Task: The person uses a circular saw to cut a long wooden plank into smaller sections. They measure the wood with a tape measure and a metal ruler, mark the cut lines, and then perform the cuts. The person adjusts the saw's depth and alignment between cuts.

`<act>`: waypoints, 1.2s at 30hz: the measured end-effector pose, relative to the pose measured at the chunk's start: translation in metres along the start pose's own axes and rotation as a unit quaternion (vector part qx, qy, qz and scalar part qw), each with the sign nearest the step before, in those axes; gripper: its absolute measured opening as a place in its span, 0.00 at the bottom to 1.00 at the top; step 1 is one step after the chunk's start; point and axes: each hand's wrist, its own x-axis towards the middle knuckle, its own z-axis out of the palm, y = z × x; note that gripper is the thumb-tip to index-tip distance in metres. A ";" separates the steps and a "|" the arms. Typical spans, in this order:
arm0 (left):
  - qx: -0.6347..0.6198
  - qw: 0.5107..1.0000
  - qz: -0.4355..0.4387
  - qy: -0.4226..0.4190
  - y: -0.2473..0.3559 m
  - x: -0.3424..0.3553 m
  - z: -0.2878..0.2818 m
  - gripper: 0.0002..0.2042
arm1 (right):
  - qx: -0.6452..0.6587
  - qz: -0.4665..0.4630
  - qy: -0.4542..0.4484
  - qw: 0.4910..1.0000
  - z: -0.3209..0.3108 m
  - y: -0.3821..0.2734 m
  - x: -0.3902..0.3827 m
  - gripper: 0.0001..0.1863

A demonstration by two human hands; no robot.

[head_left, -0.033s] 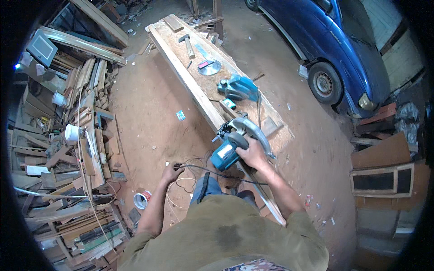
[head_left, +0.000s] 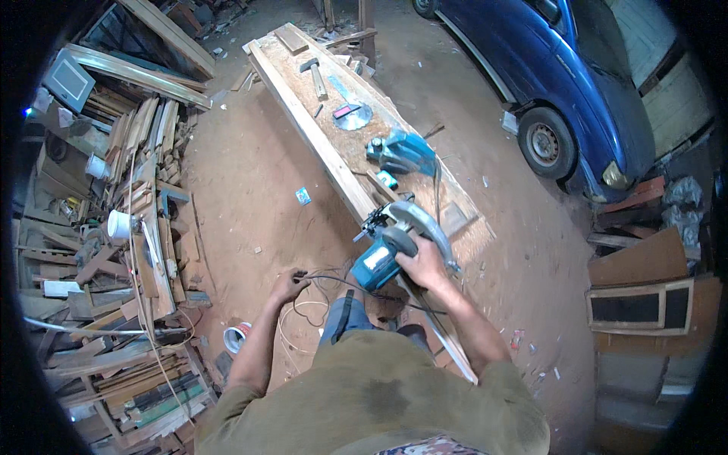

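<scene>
My right hand (head_left: 421,265) grips the handle of a teal circular saw (head_left: 375,267) resting at the near end of a long plank (head_left: 326,167) along the bench's left edge. My left hand (head_left: 288,284) is closed on a black cord (head_left: 337,280) off to the left of the saw. Farther along the wood-chip-covered bench top (head_left: 462,235) lie a teal power tool (head_left: 409,155), a small teal-and-black item (head_left: 387,180), a round saw blade (head_left: 356,117) and a hammer (head_left: 318,83).
Piled timber offcuts (head_left: 152,129) line the left, with white buckets (head_left: 119,224). A blue car (head_left: 591,129) stands at upper right above cardboard and framed panels (head_left: 637,303). Loose cables (head_left: 303,318) and a tub (head_left: 236,337) lie on the dirt floor.
</scene>
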 end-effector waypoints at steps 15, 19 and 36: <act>0.143 0.973 0.150 0.105 0.191 0.574 -0.072 0.19 | 0.045 0.088 -0.003 0.995 0.068 -0.042 0.123 0.20; 0.194 0.975 0.061 0.093 0.176 0.647 -0.042 0.20 | 0.014 0.101 0.013 0.995 0.071 -0.029 0.109 0.23; 0.138 0.910 0.391 0.005 0.231 0.442 -0.119 0.20 | 0.016 0.078 -0.071 0.994 0.041 -0.033 0.090 0.43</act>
